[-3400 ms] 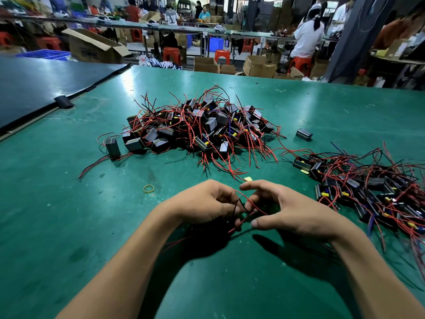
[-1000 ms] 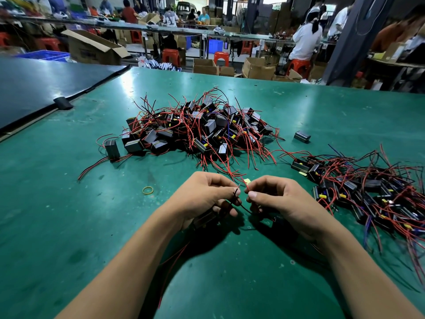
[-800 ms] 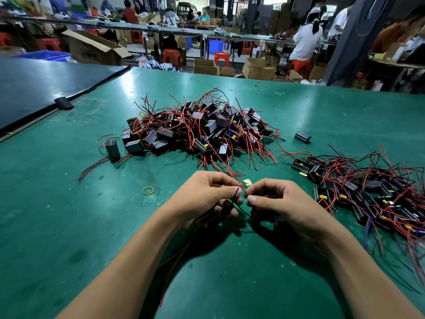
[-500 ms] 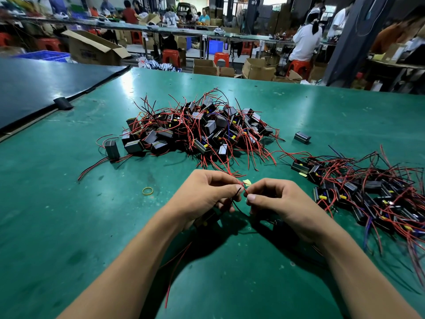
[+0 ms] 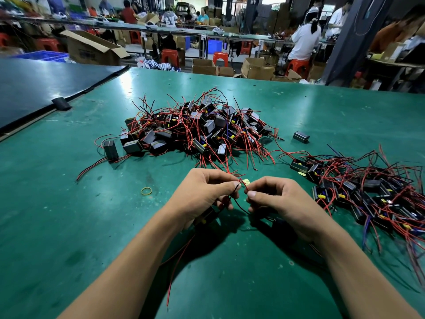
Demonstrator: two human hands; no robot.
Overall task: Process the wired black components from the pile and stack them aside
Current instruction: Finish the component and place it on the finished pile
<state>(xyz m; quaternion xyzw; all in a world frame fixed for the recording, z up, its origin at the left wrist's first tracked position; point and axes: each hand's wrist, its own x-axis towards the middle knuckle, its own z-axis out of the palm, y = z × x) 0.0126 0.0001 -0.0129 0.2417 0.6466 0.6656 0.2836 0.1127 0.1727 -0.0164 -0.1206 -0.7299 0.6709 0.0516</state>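
Hands: left hand (image 5: 202, 196) and right hand (image 5: 282, 201) sit closer together than 3.4 s ago, fingertips almost meeting, all fingers curled.
Pile (image 5: 200, 130): beyond fingers.
Stack (image 5: 368, 194): right of fingers.
Component (image 5: 205, 216): black block, gripped under left palm.
Wires (image 5: 239, 206): red and black, pinched by both thumb-forefinger pairs.

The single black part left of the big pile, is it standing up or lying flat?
Standing up: the black part rests on its short end, wires leaving at its base.
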